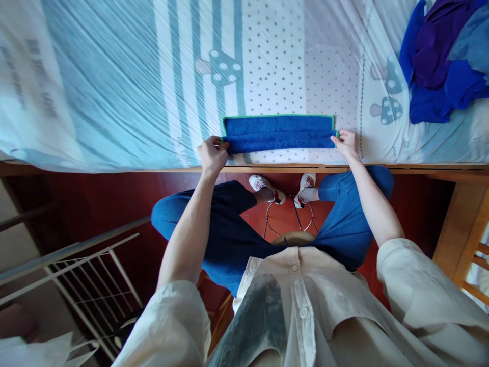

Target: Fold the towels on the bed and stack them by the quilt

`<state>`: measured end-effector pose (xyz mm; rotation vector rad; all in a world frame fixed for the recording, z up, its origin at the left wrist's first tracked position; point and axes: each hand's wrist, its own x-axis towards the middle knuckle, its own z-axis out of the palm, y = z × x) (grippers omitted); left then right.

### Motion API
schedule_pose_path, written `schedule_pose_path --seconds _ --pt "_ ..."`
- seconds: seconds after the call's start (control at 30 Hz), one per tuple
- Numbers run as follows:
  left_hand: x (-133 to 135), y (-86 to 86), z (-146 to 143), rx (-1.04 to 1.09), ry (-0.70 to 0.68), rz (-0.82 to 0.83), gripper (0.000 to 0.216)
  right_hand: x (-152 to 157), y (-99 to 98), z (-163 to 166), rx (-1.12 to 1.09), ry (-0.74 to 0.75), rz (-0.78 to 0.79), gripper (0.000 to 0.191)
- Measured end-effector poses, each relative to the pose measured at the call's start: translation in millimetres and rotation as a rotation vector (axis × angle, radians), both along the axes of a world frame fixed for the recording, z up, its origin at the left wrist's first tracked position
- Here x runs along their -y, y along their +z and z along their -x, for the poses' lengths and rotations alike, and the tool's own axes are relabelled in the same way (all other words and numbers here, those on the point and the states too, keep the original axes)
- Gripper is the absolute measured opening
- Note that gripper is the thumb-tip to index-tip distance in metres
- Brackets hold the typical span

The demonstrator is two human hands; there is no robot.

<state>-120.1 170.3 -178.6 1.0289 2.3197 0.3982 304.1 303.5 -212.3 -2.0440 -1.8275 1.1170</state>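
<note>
A blue towel [278,140] with a green edge lies on the bed near its front side, its near part folded over into a long narrow strip. My left hand [214,154] pinches the left end of the fold. At the opposite end, my right hand [347,143] grips the right corner between thumb and fingers. Behind the fold, a flat band of the towel still shows, bordered in green along the back. Both hands are at about the same height, close to the bed's edge.
The bed has a patterned sheet [275,66] with stripes, dots and mushrooms. A pile of blue and purple clothes [439,66] rests at the back right. A wooden bed rail [267,169] runs before my knees. At lower left stands a white metal rack [95,285].
</note>
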Motion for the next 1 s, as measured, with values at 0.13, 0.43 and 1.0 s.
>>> schedule_pose_path --seconds 0.13,0.43,1.0 --pt "3 0.8 1 -0.014 -0.044 -0.116 0.036 3 10.6 3 -0.037 0.091 -0.213 0.041" --pt "6 15.8 -12 -0.009 -0.621 -0.294 0.068 15 49.8 26 -0.026 0.569 -0.416 0.046" --pt "0 -1.8 -19 -0.001 -0.782 -0.222 0.064 22 34.6 40 0.122 0.669 -0.274 0.064"
